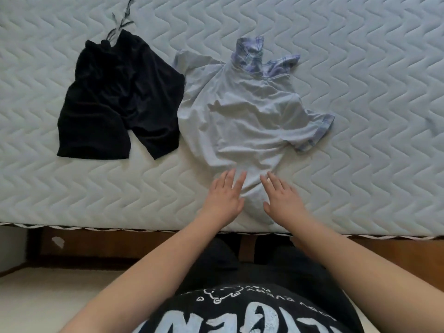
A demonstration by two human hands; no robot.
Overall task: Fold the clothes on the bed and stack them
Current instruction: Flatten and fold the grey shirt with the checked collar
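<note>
The pale T-shirt is spread crumpled, collar away, on the quilted mattress, seemingly to be smoothed before folding. Its near hem is flanked by the left hand and right hand, laid flat with fingers spread, gripping nothing. Just left of the T-shirt, soft black drawstring shorts lie unfolded.

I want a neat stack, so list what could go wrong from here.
1. The shirt is wrinkled and bunched at its near end, where both hands lie flat; folding now may lock in creases.
2. A plaid piece is tangled at its collar and could get folded in.
3. The shorts touch the shirt's edge and may drag along.
</note>
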